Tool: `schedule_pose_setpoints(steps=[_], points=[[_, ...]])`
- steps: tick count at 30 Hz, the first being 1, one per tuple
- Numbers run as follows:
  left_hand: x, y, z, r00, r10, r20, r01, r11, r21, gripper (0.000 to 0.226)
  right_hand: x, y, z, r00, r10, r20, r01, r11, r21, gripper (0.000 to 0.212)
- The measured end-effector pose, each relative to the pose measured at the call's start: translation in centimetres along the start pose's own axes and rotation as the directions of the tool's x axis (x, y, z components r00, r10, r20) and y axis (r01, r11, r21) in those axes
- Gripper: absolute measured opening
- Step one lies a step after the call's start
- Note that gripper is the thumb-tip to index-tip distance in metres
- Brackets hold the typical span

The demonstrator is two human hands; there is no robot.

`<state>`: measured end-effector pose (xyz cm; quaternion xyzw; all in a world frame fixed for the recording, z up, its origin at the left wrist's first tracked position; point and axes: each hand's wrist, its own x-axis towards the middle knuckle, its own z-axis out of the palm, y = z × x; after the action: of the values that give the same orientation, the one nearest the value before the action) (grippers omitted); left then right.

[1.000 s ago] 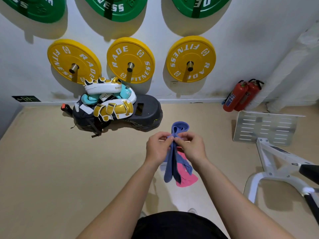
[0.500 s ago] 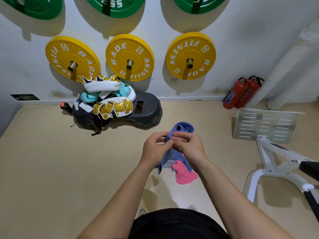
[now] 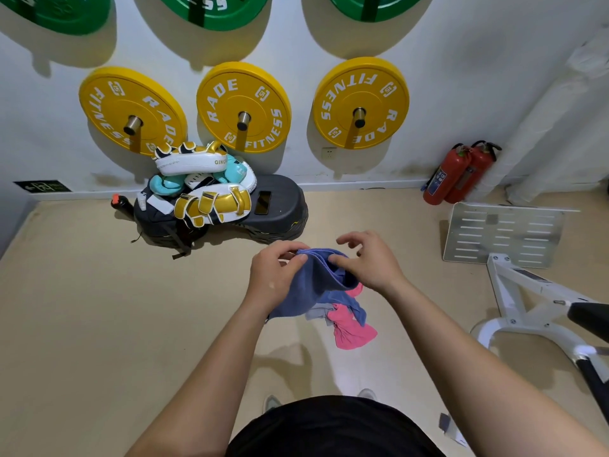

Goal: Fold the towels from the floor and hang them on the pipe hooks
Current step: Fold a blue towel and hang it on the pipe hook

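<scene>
I hold a blue towel (image 3: 313, 285) in front of me at waist height. My left hand (image 3: 275, 278) grips its upper left edge, fingers curled round the cloth. My right hand (image 3: 369, 262) pinches the top edge with thumb and forefinger while the other fingers spread out above it. The towel hangs in loose folds between both hands. Below it on the beige floor lie a pink towel (image 3: 351, 328) and a pale grey cloth (image 3: 318, 313), partly hidden by the blue one. No pipe hooks are in view.
Yellow weight plates (image 3: 244, 107) hang on the white wall, with green ones above. A black step platform (image 3: 280, 216) with boxing pads (image 3: 204, 183) lies by the wall. Two red fire extinguishers (image 3: 454, 174) stand at the right. A white machine frame (image 3: 527, 291) and its slotted plate (image 3: 501, 232) fill the right side.
The towel went from a narrow hanging strip to a wider, opened fold. My hands moved apart, and my right hand's fingers spread open above the edge.
</scene>
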<state>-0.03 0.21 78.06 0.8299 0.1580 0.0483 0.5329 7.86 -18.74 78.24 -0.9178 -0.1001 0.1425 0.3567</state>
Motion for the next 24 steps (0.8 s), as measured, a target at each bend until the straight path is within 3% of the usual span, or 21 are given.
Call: schedule_pose_setpoints(steps=[4, 8, 13, 17, 24], points=[[-0.2, -0.3, -0.9, 0.999, 0.019, 0.033, -0.022, 0.995, 0.093, 0.016, 1.4, -1.2, -0.4, 0.968, -0.018, 0.25, 0.05, 0.991, -0.124, 0.023], [-0.3, -0.8, -1.6, 0.996, 0.055, 0.074, -0.067, 0.984, 0.167, 0.015, 2.0, -2.3, -0.6, 0.924, -0.023, 0.382, 0.098, 0.979, -0.179, 0.006], [0.2, -1.9, -2.4, 0.992, 0.099, 0.079, -0.119, 0.942, 0.315, 0.014, 2.2, -3.0, -1.3, 0.83, -0.031, 0.557, 0.132, 0.981, -0.142, 0.023], [1.0, -2.6, -2.9, 0.993, 0.105, 0.053, -0.117, 0.93, 0.349, 0.013, 1.8, -2.8, -1.6, 0.765, -0.142, 0.629, 0.165, 0.986, 0.023, 0.032], [2.3, -2.4, -3.0, 0.994, 0.097, 0.044, -0.107, 0.912, 0.396, 0.014, 1.2, -3.5, -1.0, 0.751, -0.171, 0.637, 0.377, 0.904, -0.202, 0.046]])
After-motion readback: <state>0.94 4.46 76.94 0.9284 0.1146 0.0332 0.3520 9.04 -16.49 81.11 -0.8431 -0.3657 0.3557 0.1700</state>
